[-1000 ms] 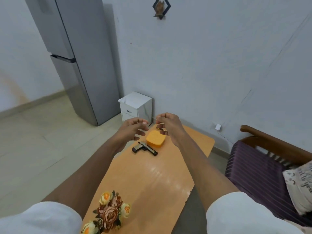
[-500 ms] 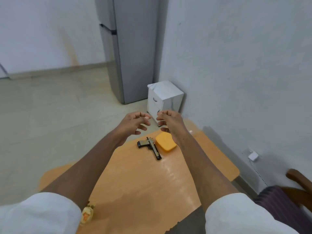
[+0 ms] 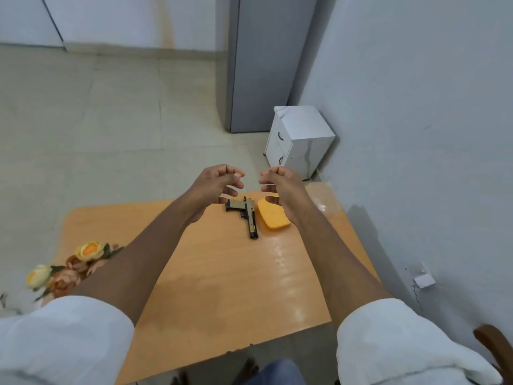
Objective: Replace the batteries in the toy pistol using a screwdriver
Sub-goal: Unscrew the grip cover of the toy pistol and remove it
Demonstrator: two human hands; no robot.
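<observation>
head-worn camera looks steeply down over the table [image 3: 222, 273].

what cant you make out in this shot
- Head view: no screwdriver or batteries visible anywhere.
- Toy pistol: too small to show a screw or battery cover.
- Orange box: far corner behind the right hand.
- Flowers: blurred, partly behind the left arm.
- Left hand: holds nothing visible.

Count on the tabletop [image 3: 222, 287]: one toy pistol [image 3: 247, 216], one orange box [image 3: 273, 218], one clear plastic bag [image 3: 322, 197], one flower bunch [image 3: 69, 266]. Two hands above: left [image 3: 219, 184], right [image 3: 283, 187].
</observation>
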